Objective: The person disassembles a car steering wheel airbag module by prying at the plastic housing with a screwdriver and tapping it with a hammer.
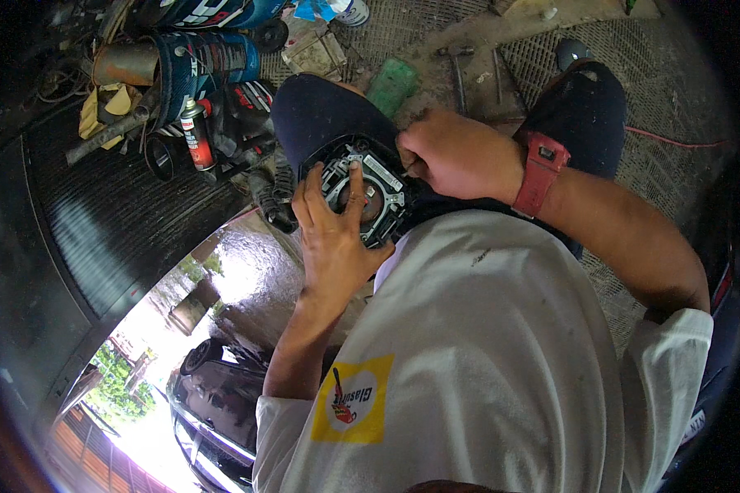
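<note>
On my lap, against the left thigh, rests a black car part with a silver metal frame and a round centre, which looks like the back of a steering-wheel airbag module (393, 195). My left hand (330, 238) grips it, fingers spread across its left side and top and the thumb at its lower edge. Just right of the module, my right hand (462, 156) is closed, fingertips pinched close to its upper right edge. What those fingers hold, if anything, is hidden. A red watch (543, 168) is on the right wrist.
A hammer (459, 78) and a green block (393, 85) lie on the floor beyond my knees. To the left stand a spray can (196, 135), a blue bucket (222, 62) and piled parts. A thin red cable (674, 141) runs at right. A dark car (222, 394) is outside.
</note>
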